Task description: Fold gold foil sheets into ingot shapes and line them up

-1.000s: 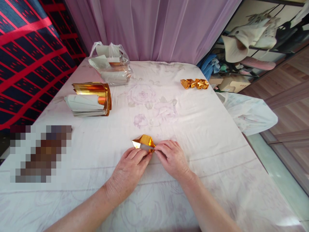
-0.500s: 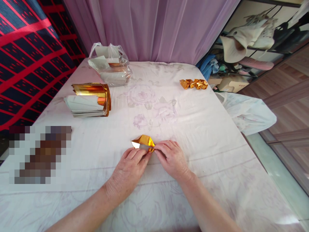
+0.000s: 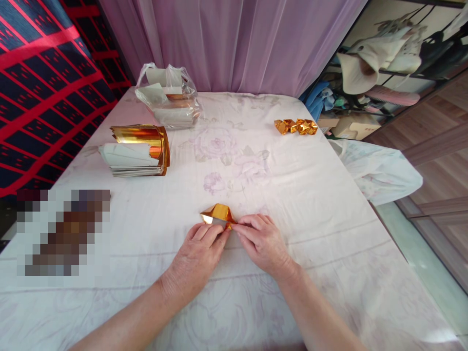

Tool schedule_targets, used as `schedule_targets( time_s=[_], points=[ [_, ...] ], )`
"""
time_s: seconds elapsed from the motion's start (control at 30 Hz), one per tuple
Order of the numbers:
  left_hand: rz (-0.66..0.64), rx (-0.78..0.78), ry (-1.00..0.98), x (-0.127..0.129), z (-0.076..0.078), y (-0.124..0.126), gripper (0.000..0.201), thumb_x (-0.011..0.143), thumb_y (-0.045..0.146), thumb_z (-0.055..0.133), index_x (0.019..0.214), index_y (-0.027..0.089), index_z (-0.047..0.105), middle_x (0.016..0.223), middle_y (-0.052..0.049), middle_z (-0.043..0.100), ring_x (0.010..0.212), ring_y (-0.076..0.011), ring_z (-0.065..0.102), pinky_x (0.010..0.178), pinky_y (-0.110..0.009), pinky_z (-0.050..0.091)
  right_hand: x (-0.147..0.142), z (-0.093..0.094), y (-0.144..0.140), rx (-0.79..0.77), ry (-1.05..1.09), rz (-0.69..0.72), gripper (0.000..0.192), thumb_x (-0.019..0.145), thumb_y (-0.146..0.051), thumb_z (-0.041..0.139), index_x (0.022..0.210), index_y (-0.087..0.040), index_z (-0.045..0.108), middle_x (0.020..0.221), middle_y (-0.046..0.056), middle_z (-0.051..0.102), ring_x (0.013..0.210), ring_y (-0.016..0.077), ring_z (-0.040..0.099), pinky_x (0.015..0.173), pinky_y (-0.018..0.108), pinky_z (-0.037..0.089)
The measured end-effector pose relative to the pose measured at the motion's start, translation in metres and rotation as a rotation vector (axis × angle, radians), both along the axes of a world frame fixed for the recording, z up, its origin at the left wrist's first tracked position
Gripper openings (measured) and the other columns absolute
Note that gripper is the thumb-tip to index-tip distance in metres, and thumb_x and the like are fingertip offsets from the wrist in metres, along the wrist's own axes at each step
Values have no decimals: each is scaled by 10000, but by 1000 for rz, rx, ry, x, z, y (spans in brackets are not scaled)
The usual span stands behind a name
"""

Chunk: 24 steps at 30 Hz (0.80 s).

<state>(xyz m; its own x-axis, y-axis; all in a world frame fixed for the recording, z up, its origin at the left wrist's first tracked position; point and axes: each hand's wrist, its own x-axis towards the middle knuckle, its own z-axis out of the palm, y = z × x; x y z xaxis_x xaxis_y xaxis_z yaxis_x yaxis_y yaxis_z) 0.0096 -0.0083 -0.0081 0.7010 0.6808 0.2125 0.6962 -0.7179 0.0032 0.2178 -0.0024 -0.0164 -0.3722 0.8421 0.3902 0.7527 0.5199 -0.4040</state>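
Head: gold paper [image 3: 218, 214] touches fingers [image 3: 223, 234] (both hands).

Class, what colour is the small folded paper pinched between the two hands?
Shiny gold-orange foil, with a silvery patch showing: the folded paper, best seen in the head view.

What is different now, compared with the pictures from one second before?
Very little. Both hands, left hand and right hand, keep pinching the small folded gold foil paper on the white floral cloth; its shape looks slightly more closed. The stack of gold-and-white sheets and the row of folded gold pieces stayed put.
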Motion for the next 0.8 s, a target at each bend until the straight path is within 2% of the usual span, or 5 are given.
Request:
schedule_targets(
  time_s=[0.3, 0.53, 0.8],
  points=[
    [10, 27, -39, 0, -2, 0, 373, 945, 148, 492, 1305, 124, 583, 1094, -103, 607, 1010, -223, 550, 943, -394, 449, 0, 1, 0, 16, -50, 3, 240, 931, -161, 572, 1051, -254, 757, 938, 43, 672, 846, 170, 574, 765, 331, 447],
    [1, 31, 15, 0, -3, 0, 392, 931, 161, 519, 1315, 110, 580, 1163, -106, 610, 1055, -227, 537, 969, -387, 428, -1, 3, 0, 15, -37, 1, 230, 942, -162, 555, 1027, -241, 755, 927, 36, 675, 831, 173, 561, 756, 331, 429],
    [-1, 37, 30, 1, -2, 0, 389, 944, 130, 448, 1309, 105, 582, 1145, -92, 629, 1054, -221, 536, 966, -388, 448, -2, 3, 0, 7, -40, -7, 241, 942, -165, 551, 1025, -261, 755, 929, 34, 675, 836, 173, 560, 760, 332, 425]
  ],
)
